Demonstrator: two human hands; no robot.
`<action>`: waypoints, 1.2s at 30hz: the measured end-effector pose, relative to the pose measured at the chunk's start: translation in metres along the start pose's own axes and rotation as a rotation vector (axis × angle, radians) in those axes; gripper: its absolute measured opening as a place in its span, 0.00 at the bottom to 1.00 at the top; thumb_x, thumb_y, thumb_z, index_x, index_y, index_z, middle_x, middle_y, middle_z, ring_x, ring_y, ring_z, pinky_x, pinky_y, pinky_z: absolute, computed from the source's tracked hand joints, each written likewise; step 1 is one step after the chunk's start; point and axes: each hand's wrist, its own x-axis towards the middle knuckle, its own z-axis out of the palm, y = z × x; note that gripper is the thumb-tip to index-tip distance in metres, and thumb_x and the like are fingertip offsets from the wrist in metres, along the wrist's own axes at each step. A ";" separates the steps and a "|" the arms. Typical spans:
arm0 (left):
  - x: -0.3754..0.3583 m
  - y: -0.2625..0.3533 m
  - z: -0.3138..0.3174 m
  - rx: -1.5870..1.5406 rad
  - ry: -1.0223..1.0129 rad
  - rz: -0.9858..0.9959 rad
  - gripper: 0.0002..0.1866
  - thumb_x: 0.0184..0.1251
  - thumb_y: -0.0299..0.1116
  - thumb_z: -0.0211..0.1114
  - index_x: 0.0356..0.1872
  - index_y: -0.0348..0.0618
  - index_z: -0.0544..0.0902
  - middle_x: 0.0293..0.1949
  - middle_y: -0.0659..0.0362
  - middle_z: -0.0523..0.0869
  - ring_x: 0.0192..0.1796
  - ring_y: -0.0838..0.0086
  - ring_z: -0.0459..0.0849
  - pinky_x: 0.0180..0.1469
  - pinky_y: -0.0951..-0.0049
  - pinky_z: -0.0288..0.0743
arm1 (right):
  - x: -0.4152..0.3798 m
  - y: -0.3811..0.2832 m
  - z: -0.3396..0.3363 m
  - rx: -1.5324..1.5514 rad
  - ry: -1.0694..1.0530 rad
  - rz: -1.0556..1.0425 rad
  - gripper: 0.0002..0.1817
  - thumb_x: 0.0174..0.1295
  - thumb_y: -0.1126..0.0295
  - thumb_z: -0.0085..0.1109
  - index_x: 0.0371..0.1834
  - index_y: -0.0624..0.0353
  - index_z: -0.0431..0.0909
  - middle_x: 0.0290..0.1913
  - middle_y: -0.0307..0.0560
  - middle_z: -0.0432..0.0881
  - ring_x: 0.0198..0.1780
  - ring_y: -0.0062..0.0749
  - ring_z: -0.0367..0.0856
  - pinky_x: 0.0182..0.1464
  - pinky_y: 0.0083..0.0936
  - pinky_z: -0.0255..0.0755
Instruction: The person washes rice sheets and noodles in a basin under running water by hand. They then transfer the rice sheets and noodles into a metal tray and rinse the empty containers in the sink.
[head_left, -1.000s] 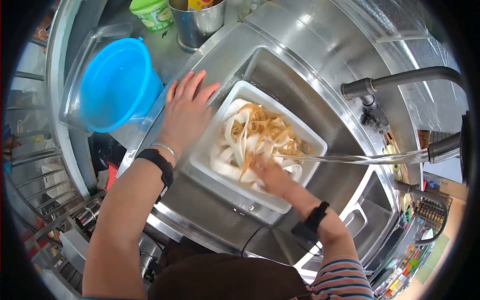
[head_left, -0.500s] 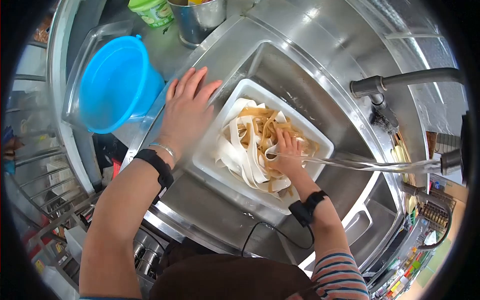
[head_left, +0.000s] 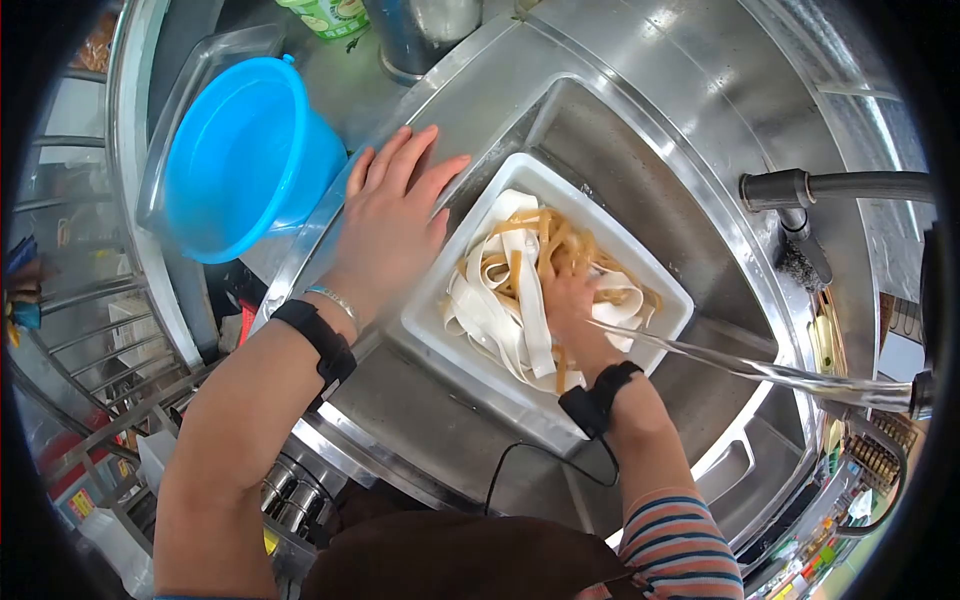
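Wide white strips [head_left: 487,318] and tan strips [head_left: 535,232] lie mixed in water in a white rectangular tub [head_left: 427,318], which stands in a metal sink [head_left: 600,130]. My right hand [head_left: 570,300] is pushed in among the strips, its fingertips partly hidden by them; whether it grips any cannot be made out. A stream of water [head_left: 720,362] runs from the right onto the tub beside that hand. My left hand [head_left: 390,225] rests on the sink's left edge with fingers spread, holding nothing, to the right of a blue bucket [head_left: 240,155].
A metal pot [head_left: 425,35] and a green and white container [head_left: 330,15] stand at the top left. A black tap [head_left: 775,190] reaches in from the right. Metal racks [head_left: 90,330] are at the far left. A dark cable [head_left: 500,462] loops below the tub.
My right hand has moved deeper into the strips and shifted them. The view has moved a little, so the sink, tub and bucket appear displaced. My left hand stays spread at the sink edge.
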 end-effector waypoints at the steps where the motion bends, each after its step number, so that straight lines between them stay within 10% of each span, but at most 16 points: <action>1: 0.000 0.000 0.000 -0.017 0.006 -0.012 0.29 0.56 0.28 0.66 0.61 0.60 0.74 0.69 0.57 0.65 0.73 0.59 0.60 0.73 0.50 0.51 | -0.005 -0.003 0.014 -0.065 0.196 0.062 0.31 0.62 0.63 0.53 0.71 0.48 0.61 0.56 0.49 0.78 0.58 0.50 0.78 0.64 0.62 0.56; 2: -0.001 0.001 -0.001 -0.033 0.010 -0.024 0.28 0.55 0.27 0.66 0.60 0.60 0.75 0.69 0.58 0.65 0.73 0.60 0.60 0.73 0.50 0.50 | -0.005 0.001 -0.019 0.036 -0.329 0.102 0.30 0.64 0.62 0.51 0.71 0.42 0.60 0.55 0.48 0.80 0.57 0.47 0.79 0.63 0.66 0.55; 7: 0.000 0.001 0.000 -0.022 0.013 -0.021 0.28 0.55 0.27 0.66 0.60 0.60 0.75 0.69 0.58 0.65 0.73 0.60 0.60 0.73 0.50 0.50 | -0.013 0.024 -0.010 0.154 -0.308 0.120 0.24 0.65 0.62 0.51 0.65 0.44 0.66 0.49 0.47 0.82 0.54 0.46 0.81 0.60 0.57 0.62; 11: -0.001 0.000 -0.001 -0.034 -0.001 -0.014 0.28 0.56 0.27 0.65 0.60 0.60 0.75 0.68 0.58 0.65 0.73 0.59 0.60 0.73 0.50 0.50 | 0.011 0.042 0.026 0.045 0.110 0.165 0.22 0.59 0.63 0.56 0.58 0.49 0.72 0.42 0.50 0.84 0.44 0.43 0.85 0.44 0.43 0.75; 14: 0.000 0.002 -0.003 -0.034 -0.008 -0.021 0.27 0.57 0.27 0.65 0.60 0.60 0.74 0.68 0.57 0.65 0.73 0.59 0.60 0.73 0.50 0.51 | 0.012 0.048 -0.016 0.566 0.280 0.221 0.28 0.47 0.65 0.66 0.55 0.56 0.76 0.33 0.59 0.84 0.34 0.50 0.85 0.36 0.42 0.78; 18: -0.001 0.001 -0.002 -0.039 0.001 -0.020 0.27 0.57 0.27 0.65 0.60 0.59 0.74 0.68 0.57 0.65 0.73 0.59 0.60 0.73 0.49 0.51 | 0.023 0.060 0.015 0.635 0.054 0.297 0.23 0.44 0.65 0.69 0.46 0.63 0.82 0.34 0.57 0.85 0.33 0.46 0.85 0.35 0.39 0.78; 20: -0.002 -0.001 -0.001 -0.014 -0.006 -0.004 0.29 0.57 0.29 0.66 0.62 0.60 0.73 0.69 0.57 0.64 0.72 0.58 0.60 0.72 0.49 0.53 | 0.004 0.061 0.023 1.306 -0.147 0.261 0.17 0.44 0.66 0.71 0.36 0.65 0.85 0.37 0.50 0.86 0.34 0.40 0.84 0.38 0.35 0.77; 24: -0.003 0.000 -0.005 -0.025 -0.013 -0.003 0.29 0.57 0.29 0.66 0.62 0.60 0.73 0.69 0.57 0.64 0.72 0.58 0.61 0.72 0.50 0.53 | -0.040 0.076 0.022 1.889 -0.544 0.354 0.16 0.48 0.72 0.69 0.42 0.63 0.84 0.42 0.46 0.85 0.43 0.33 0.82 0.44 0.28 0.76; 27: -0.002 0.000 -0.003 -0.029 0.014 -0.001 0.29 0.57 0.29 0.66 0.62 0.60 0.73 0.69 0.57 0.64 0.72 0.59 0.61 0.72 0.50 0.53 | -0.061 0.089 0.017 1.772 -0.685 0.392 0.20 0.48 0.74 0.68 0.47 0.64 0.81 0.42 0.46 0.85 0.43 0.32 0.82 0.46 0.28 0.77; 28: -0.003 0.000 -0.002 -0.027 0.022 -0.002 0.29 0.57 0.29 0.66 0.62 0.60 0.73 0.69 0.57 0.64 0.72 0.59 0.61 0.72 0.50 0.52 | -0.076 0.094 -0.007 2.051 -0.677 0.023 0.21 0.49 0.74 0.67 0.49 0.64 0.80 0.42 0.47 0.84 0.44 0.32 0.82 0.47 0.28 0.78; 36: -0.006 -0.003 0.002 -0.047 0.052 0.005 0.28 0.57 0.29 0.66 0.61 0.60 0.73 0.69 0.57 0.64 0.72 0.59 0.60 0.72 0.49 0.53 | -0.156 0.086 -0.148 1.800 -0.416 -0.095 0.41 0.40 0.73 0.71 0.64 0.63 0.68 0.53 0.41 0.79 0.53 0.26 0.76 0.58 0.25 0.69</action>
